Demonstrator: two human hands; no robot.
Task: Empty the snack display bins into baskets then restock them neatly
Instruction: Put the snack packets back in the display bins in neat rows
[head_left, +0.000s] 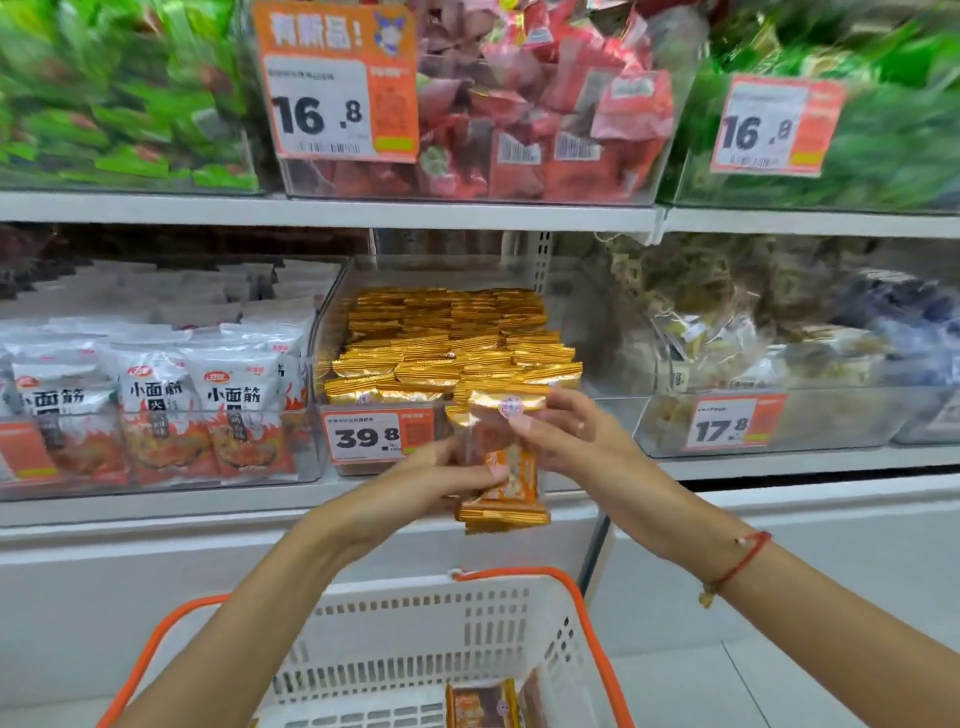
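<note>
Both hands grip a small stack of gold-edged orange snack packets (501, 457) upright: left hand (441, 475) curled low, right hand (563, 431) pinching the top, just in front of the clear plastic bin (332, 322) of gold packets. White slotted basket with orange handles (415, 634) sits below, a couple of packets inside.

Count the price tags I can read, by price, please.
16.8 tags: 2
39.8 tag: 1
17.8 tag: 1
Total: 4
</note>
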